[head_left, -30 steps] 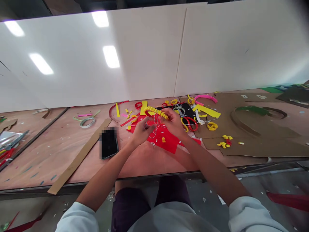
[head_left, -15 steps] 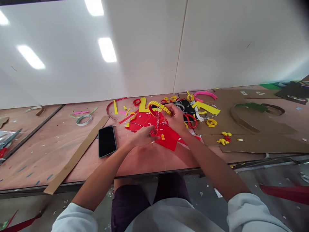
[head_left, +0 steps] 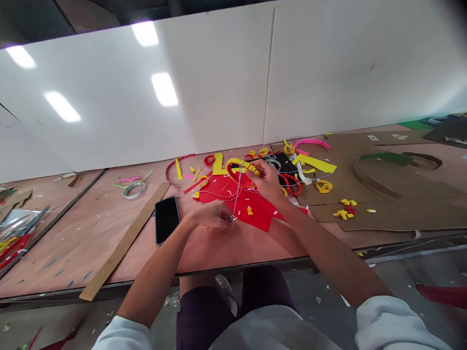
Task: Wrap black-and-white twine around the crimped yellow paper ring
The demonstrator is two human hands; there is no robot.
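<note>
My right hand [head_left: 268, 183] grips the right side of a curved band [head_left: 233, 164] with yellow folded pieces along it and red inside. From the band a black-and-white string [head_left: 238, 190] runs down, taut, to my left hand [head_left: 216, 215], whose fingers are pinched on it near the table's front. Under both lies red sheet material [head_left: 260, 216] with a small yellow piece [head_left: 250, 210] on it. Red-handled scissors [head_left: 292, 184] lie just right of my right hand.
A phone [head_left: 167, 219], a cardboard strip [head_left: 124, 243] and a tape roll [head_left: 134, 190] lie left. Cardboard [head_left: 394, 216] with small yellow pieces [head_left: 343, 214] and a yellow coil [head_left: 324, 186] is right. A white panel [head_left: 219, 87] stands behind the table.
My left hand has moved down toward the table's front edge, closing on the string and drawing it straight. My right hand still holds the band. The camera view has shifted slightly.
</note>
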